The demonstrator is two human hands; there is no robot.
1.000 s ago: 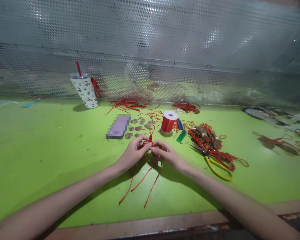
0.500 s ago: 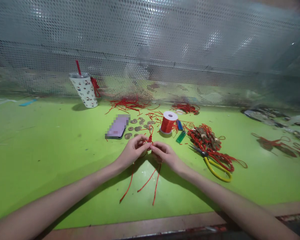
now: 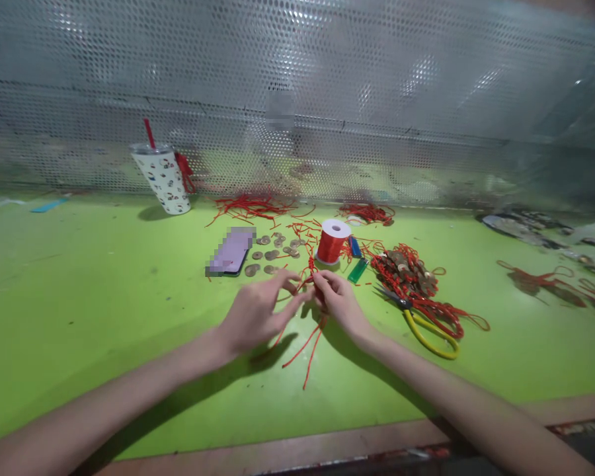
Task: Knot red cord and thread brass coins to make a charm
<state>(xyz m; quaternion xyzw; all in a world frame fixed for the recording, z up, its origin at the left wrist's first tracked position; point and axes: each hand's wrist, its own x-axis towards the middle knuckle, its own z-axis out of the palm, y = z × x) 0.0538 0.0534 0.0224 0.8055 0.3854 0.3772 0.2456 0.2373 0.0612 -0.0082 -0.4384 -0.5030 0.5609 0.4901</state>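
Note:
A knotted red cord (image 3: 311,263) stands up between my hands, with a small loop at its top and loose tails (image 3: 311,360) hanging down toward the table. My right hand (image 3: 344,304) is closed in a pinch on the cord just below the knot. My left hand (image 3: 258,311) is at the cord's left side, its thumb and forefinger apart around a thin strand. Its other fingers are partly hidden. Close behind the hands lie several round coins (image 3: 272,254) with holes and a spool of red cord (image 3: 332,244).
A phone (image 3: 232,251) lies left of the coins, and a patterned tumbler (image 3: 162,178) stands farther back. On the right are yellow-handled scissors (image 3: 429,334), a heap of corded coins (image 3: 406,271) and a green lighter (image 3: 358,270). Behind them rises a perforated metal panel (image 3: 218,119).
My left hand has loosened its pinch and spread its thumb and forefinger. The knot and my right hand have moved slightly right and away from me, still together.

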